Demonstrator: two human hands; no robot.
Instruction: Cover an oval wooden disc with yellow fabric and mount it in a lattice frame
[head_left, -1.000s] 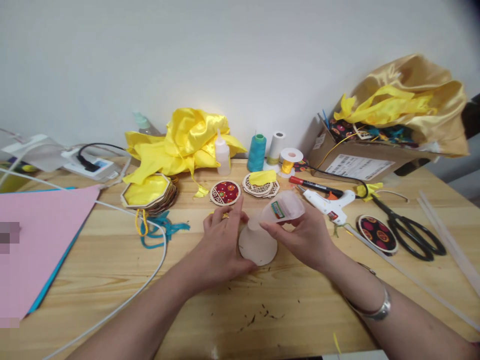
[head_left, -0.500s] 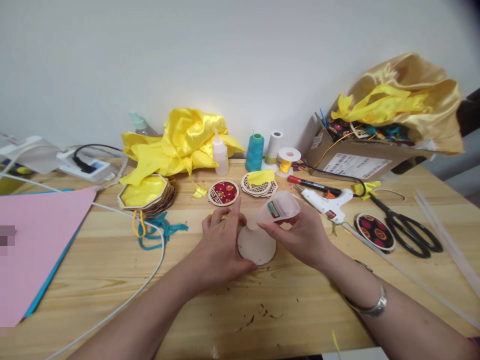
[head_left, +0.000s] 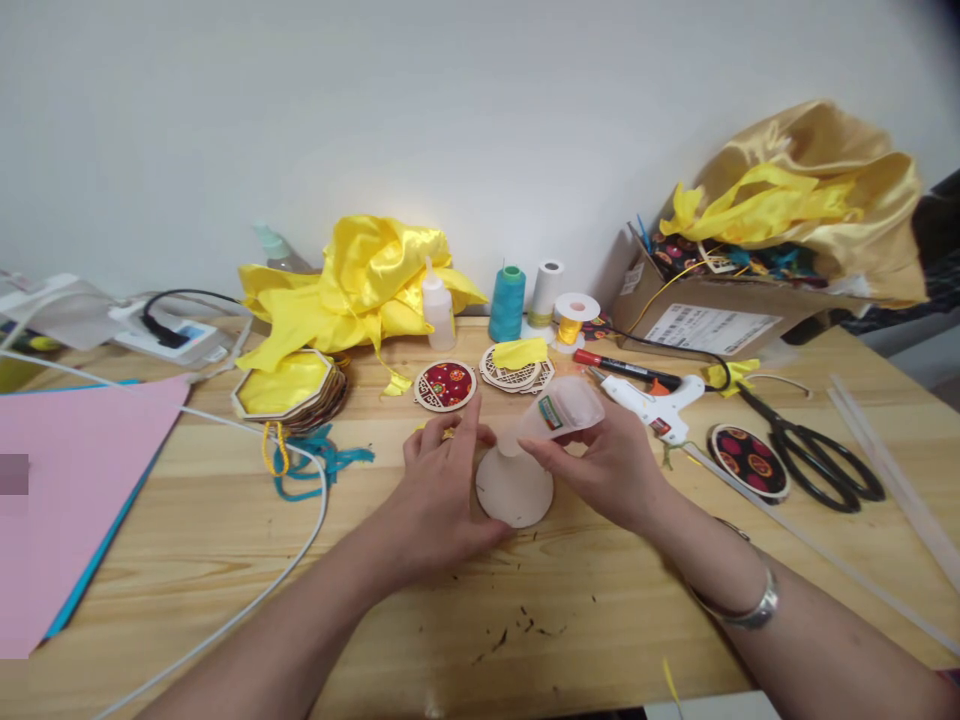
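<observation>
My right hand point(head_left: 611, 470) grips a translucent glue bottle point(head_left: 562, 412), tipped so its nozzle points down at the top edge of a plain round wooden disc point(head_left: 516, 492) on the table. My left hand point(head_left: 441, 485) lies on the disc's left edge, its curled fingers pinning the disc down. A small yellow bit shows under the left fingers. A silver bracelet sits on my right wrist.
Behind the hands lie a red patterned disc point(head_left: 445, 384), fretwork discs point(head_left: 516, 370), yellow satin point(head_left: 360, 285), thread spools point(head_left: 508, 303) and a small white bottle point(head_left: 436, 307). A glue gun point(head_left: 651, 403), marker, scissors point(head_left: 814, 460) and cardboard box point(head_left: 712, 315) are right; pink paper point(head_left: 75, 480) and a white cable point(head_left: 285, 560) left.
Hands, bottle and disc stay put; only the view drifts a little.
</observation>
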